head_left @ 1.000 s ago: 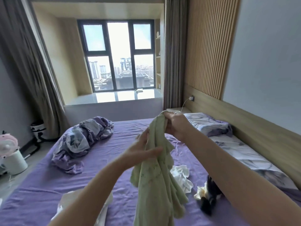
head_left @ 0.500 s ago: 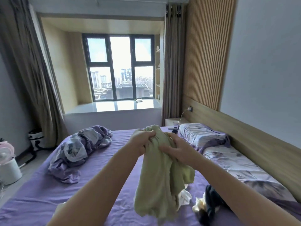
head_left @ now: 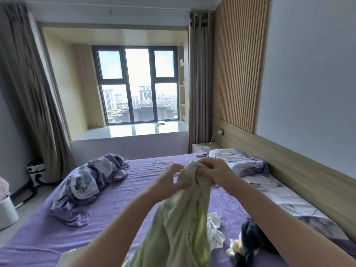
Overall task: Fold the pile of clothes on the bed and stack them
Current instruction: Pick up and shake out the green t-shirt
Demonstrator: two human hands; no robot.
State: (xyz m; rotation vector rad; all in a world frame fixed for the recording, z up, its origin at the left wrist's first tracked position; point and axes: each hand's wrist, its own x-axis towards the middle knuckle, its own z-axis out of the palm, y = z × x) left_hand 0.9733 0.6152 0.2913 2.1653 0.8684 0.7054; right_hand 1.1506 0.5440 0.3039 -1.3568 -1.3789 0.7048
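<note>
A pale green garment [head_left: 181,224] hangs bunched in the air above the purple bed [head_left: 125,193]. My right hand [head_left: 213,172] grips its top end. My left hand [head_left: 171,182] is blurred beside it and pinches the cloth just below the top. On the sheet under the garment lie a crumpled white piece [head_left: 215,228] and a dark navy piece with some cream cloth [head_left: 248,239]. A pale cloth [head_left: 66,256] shows partly at the bottom left behind my left forearm.
A rumpled purple-and-grey duvet [head_left: 90,182] lies on the bed's left side. Floral pillows [head_left: 238,164] run along the wooden headboard [head_left: 300,170] on the right. A white bin [head_left: 6,212] stands on the floor at the left. A window bay lies beyond the bed.
The view has tilted upward. My left hand climbed from the garment's middle to its top next to the right hand and now pinches slightly lower.
</note>
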